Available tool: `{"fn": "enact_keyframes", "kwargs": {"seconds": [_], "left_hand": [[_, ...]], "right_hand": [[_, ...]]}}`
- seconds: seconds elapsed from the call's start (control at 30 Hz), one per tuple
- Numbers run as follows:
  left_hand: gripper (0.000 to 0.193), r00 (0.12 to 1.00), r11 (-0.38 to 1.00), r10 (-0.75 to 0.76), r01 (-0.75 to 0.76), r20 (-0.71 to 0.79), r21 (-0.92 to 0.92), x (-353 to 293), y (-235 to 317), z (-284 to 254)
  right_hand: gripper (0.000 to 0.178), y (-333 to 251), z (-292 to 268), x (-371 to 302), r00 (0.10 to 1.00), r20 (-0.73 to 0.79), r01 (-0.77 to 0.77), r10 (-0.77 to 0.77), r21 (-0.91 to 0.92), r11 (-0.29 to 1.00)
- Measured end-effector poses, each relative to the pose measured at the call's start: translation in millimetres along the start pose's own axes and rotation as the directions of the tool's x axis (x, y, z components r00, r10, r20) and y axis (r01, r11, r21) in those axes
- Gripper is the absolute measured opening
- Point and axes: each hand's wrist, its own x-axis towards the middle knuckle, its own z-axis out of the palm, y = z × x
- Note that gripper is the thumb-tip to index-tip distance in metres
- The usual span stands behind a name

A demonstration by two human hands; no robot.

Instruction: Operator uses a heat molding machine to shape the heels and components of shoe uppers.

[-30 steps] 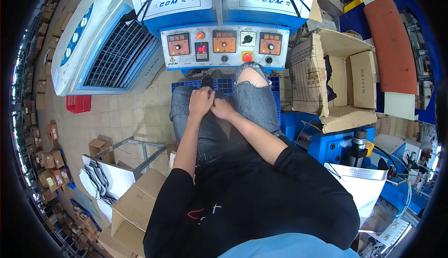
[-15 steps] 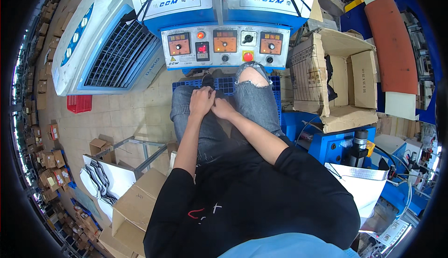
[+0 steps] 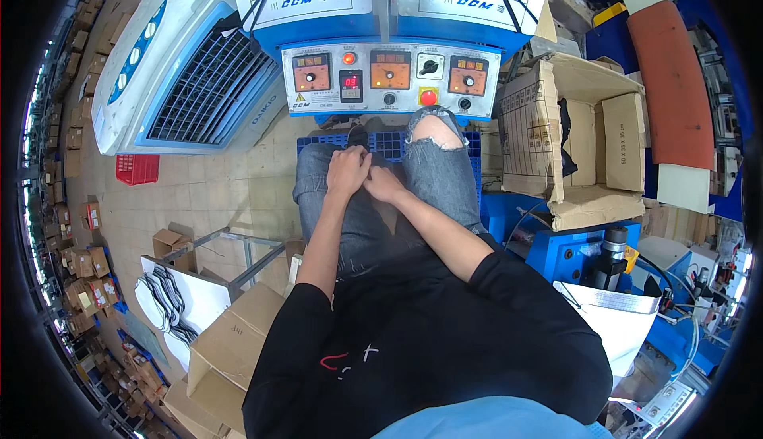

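Seated position before a machine, viewed from above, left to right. At far left, a red basket stands on the floor beside an air cooler; nearer me, black strips lie on a white board, next to an open cardboard box. At centre, my left hand lies by the inner side of my left knee, over my grey jeans, its fingers bent and close together. It meets my right hand, whose fingertips are tucked out of sight; whether either hand grips anything, I cannot tell. The control panel faces me beyond my knees, untouched, with its red lamp and number display lit. I judge the step in hand to be a wait; any move to the panel would call for parting my hands and reaching forward over my knees. At right, an open carton contains a dark piece; a blue machine stands nearer me. Beyond the carton lies a reddish-brown mat.
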Motion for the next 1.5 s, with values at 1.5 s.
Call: {"fn": "enact_keyframes", "kwargs": {"seconds": [1.5], "left_hand": [[0.021,1.0,1.0,-0.007,0.008,0.013,-0.017,0,1,0]], "right_hand": [[0.035,-4,-4,-3,1.0,0.005,0.001,-0.001,-0.006,1.0]]}}
